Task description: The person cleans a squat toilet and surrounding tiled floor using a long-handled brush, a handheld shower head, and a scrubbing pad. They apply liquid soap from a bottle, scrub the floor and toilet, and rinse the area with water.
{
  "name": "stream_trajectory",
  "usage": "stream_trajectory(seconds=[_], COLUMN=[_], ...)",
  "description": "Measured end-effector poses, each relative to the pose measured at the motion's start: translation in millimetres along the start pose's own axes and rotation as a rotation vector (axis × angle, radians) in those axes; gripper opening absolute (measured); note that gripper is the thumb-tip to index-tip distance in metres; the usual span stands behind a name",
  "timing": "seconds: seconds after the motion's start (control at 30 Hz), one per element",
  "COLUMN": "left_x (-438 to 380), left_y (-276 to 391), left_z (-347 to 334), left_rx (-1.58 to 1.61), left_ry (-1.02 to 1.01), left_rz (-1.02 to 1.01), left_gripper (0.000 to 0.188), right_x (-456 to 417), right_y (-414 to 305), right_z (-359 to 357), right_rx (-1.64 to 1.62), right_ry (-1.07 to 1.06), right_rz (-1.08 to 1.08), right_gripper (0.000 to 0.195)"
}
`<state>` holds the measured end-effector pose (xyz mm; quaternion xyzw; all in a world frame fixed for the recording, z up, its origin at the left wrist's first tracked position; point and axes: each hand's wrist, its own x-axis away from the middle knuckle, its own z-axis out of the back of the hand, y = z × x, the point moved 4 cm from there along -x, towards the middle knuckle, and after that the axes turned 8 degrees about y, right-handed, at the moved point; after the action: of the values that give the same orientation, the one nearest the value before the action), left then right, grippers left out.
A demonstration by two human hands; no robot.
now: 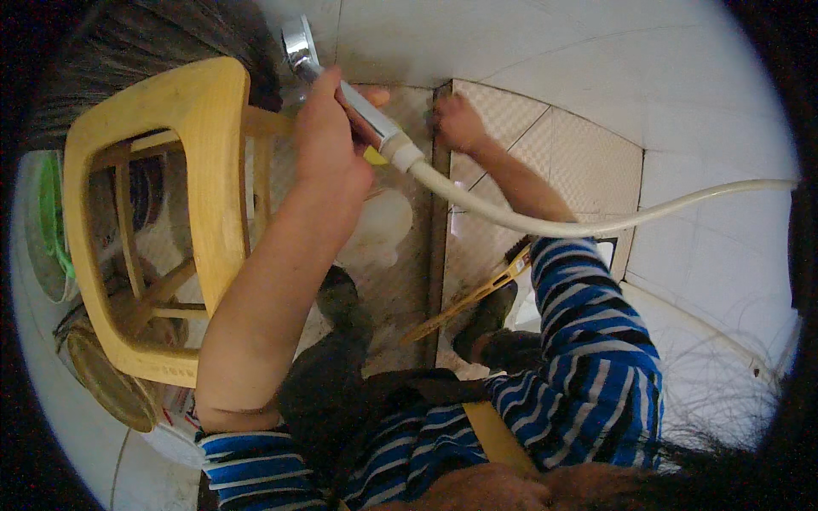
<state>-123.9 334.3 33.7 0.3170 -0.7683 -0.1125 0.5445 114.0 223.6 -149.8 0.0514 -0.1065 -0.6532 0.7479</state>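
Observation:
My left hand (332, 128) is wrapped around the handle of a chrome hand shower (377, 121), its head (298, 41) tilted up toward the wall. From the handle's end a cream shower hose (511, 214) curves rightward, passing over my right forearm. Lower down, my right hand (457, 121) is curled against the far end of a dark raised strip (441, 223) where it meets the wall. Whether its fingers hold anything cannot be seen. A bit of something yellow (375, 156) shows beneath the left hand.
A wooden stool frame (220, 223) with an open seat stands left. A yellow-handled brush (479, 294) leans by my feet. A whitish object (383, 223) lies on the floor. Green plastic (51, 217) and a round brownish item (108, 377) sit far left. White tiled walls (575, 57) enclose the space.

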Motion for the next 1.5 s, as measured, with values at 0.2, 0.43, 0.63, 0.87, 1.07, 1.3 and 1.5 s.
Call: stream_trajectory(seconds=[0.2, 0.43, 0.63, 0.87, 1.07, 1.3, 1.5], left_x=[8.7, 11.3, 11.0, 19.7, 3.3, 10.3, 1.6], left_y=[4.5, -9.2, -10.9, -21.7, -17.9, -9.9, -6.1], left_z=[-0.7, -3.4, -2.7, -6.6, -2.0, -1.5, 8.4], left_rx=[-0.001, -0.164, -0.237, -0.283, -0.254, -0.276, -0.325], left_ry=[0.036, 0.008, -0.055, -0.088, -0.039, -0.080, 0.013], left_rz=[0.082, 0.074, 0.091, 0.114, 0.019, -0.181, -0.283], left_gripper=[0.028, 0.030, 0.030, 0.027, 0.029, 0.024, 0.026], right_x=[92.4, 22.2, 61.5, 28.9, 61.8, 6.2, -10.4], right_y=[-79.8, -11.3, -51.8, -7.9, -52.0, -38.4, -52.2], right_z=[27.0, 3.3, 5.4, 6.2, -41.7, -28.9, -38.7], right_rx=[-0.369, -0.349, -0.368, -0.277, -0.235, 0.012, 0.130], right_ry=[0.061, 0.557, 0.605, 0.566, 0.470, -0.117, -0.167], right_rz=[-0.005, -0.575, -0.785, -0.805, -0.499, -0.068, -0.004], right_gripper=[0.041, 0.040, 0.047, 0.046, 0.026, 0.023, 0.017])
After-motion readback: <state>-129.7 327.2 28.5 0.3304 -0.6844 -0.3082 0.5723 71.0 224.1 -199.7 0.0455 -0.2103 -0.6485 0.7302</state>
